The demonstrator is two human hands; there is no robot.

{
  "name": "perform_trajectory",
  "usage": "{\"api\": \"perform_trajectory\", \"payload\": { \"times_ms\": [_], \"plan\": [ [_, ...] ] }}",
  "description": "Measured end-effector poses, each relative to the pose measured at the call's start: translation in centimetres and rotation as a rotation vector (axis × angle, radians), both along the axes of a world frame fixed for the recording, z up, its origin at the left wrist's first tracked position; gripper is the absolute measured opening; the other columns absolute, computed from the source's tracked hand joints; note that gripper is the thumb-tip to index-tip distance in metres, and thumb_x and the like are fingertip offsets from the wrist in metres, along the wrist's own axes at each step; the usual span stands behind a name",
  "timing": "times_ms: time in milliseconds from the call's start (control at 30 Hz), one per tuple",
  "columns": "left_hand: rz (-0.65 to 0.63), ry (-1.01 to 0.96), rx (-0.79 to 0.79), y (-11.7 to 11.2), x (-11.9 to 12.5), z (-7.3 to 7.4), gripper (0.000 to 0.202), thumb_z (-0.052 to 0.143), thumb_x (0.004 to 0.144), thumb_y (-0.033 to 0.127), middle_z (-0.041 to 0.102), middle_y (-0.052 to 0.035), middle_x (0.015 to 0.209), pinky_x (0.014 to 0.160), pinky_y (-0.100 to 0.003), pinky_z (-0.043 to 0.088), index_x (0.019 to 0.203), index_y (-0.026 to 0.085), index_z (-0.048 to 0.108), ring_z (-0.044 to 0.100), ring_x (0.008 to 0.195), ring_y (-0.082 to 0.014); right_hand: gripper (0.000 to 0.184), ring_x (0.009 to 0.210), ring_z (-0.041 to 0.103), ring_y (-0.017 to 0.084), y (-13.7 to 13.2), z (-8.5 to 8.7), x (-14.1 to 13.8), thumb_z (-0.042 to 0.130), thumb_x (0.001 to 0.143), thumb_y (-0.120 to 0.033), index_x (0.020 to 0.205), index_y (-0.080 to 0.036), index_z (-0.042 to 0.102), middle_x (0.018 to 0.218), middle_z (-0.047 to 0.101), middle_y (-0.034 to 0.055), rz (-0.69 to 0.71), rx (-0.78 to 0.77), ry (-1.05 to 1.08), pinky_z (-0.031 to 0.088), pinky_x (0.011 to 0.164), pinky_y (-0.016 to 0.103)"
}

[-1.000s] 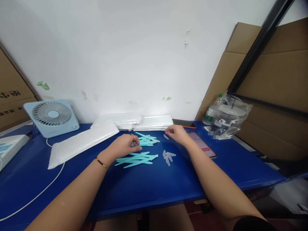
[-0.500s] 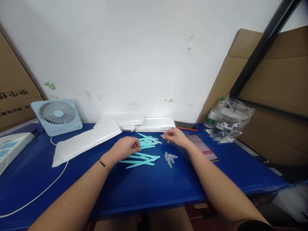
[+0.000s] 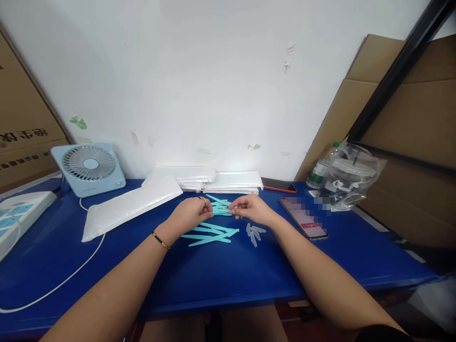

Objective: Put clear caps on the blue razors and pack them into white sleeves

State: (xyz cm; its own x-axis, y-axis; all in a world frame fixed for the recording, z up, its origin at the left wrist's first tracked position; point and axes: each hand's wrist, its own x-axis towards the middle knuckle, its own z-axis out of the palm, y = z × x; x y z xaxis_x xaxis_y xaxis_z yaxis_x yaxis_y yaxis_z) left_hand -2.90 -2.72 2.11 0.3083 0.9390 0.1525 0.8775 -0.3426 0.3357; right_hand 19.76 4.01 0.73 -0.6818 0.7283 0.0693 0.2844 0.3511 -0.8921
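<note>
My left hand (image 3: 192, 212) is closed in a pinch on a slim teal stick, much like an eyebrow razor (image 3: 221, 212), which points right. At its right end, my right hand (image 3: 251, 209) pinches a small translucent cap (image 3: 231, 212). Cap and stick end meet between the fingertips; whether the cap sits on the stick is too small to tell. Behind them lie more teal sticks (image 3: 214, 199), partly hidden by the fingers. Several others form a loose, crossed pile (image 3: 210, 236) nearer me. Several loose translucent caps (image 3: 254, 233) lie just below my right hand.
White padded mailers (image 3: 231, 180) are stacked by the wall; another mailer (image 3: 130, 209) slants at left. A blue fan (image 3: 89, 168), a power strip (image 3: 21, 218) and a white cable (image 3: 71, 280) occupy the left. Phones (image 3: 302, 218), a bottle (image 3: 318, 172) and a bagged cup (image 3: 351, 178) stand right.
My right hand has moved left and slightly down, bringing the cap to the stick's end. My left hand has risen slightly and shifted right. The camera view has also shifted a little.
</note>
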Motion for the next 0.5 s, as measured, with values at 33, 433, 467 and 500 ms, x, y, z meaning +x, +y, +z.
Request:
{"api": "perform_trajectory", "payload": {
  "times_ms": [33, 433, 467, 500],
  "plan": [
    [-0.003, 0.003, 0.01, 0.1, 0.1, -0.1, 0.02, 0.05, 0.08, 0.037, 0.064, -0.0002, 0.074, 0.055, -0.024, 0.037, 0.077, 0.021, 0.062, 0.057, 0.065, -0.0141, 0.03, 0.059, 0.062, 0.014, -0.1, -0.1, -0.2, 0.067, 0.07, -0.036, 0.091, -0.014, 0.068, 0.063, 0.066, 0.0033, 0.006, 0.013, -0.004, 0.048, 0.056, 0.024],
    [-0.108, 0.017, -0.029, 0.8, -0.5, -0.9, 0.024, 0.058, 0.076, 0.04, 0.064, -0.0023, 0.091, 0.066, -0.024, 0.04, 0.089, 0.023, 0.066, 0.057, 0.082, -0.0172, 0.018, 0.074, 0.059, 0.015, 1.8, -0.3, 1.5, 0.061, 0.075, -0.026, 0.089, -0.019, 0.07, 0.086, 0.067, 0.0048, -0.109, 0.445, -0.166, 0.044, 0.067, 0.025],
    [-0.148, 0.021, -0.073, 0.7, -0.7, -0.8, 0.023, 0.058, 0.075, 0.041, 0.063, -0.0021, 0.09, 0.065, -0.023, 0.04, 0.088, 0.023, 0.067, 0.057, 0.08, -0.0165, 0.017, 0.074, 0.058, 0.014, 1.9, 0.1, 2.2, 0.062, 0.075, -0.026, 0.087, -0.019, 0.071, 0.087, 0.066, 0.0046, -0.045, 0.436, -0.188, 0.044, 0.067, 0.025],
    [-0.178, 0.02, -0.106, 0.6, -0.9, -0.7, 0.022, 0.059, 0.075, 0.04, 0.063, -0.0017, 0.09, 0.064, -0.023, 0.04, 0.087, 0.023, 0.067, 0.056, 0.079, -0.0158, 0.016, 0.074, 0.058, 0.014, 1.9, 0.5, 2.8, 0.063, 0.074, -0.027, 0.086, -0.019, 0.071, 0.086, 0.066, 0.0042, 0.042, 0.407, -0.221, 0.044, 0.066, 0.024]
  ]
}}
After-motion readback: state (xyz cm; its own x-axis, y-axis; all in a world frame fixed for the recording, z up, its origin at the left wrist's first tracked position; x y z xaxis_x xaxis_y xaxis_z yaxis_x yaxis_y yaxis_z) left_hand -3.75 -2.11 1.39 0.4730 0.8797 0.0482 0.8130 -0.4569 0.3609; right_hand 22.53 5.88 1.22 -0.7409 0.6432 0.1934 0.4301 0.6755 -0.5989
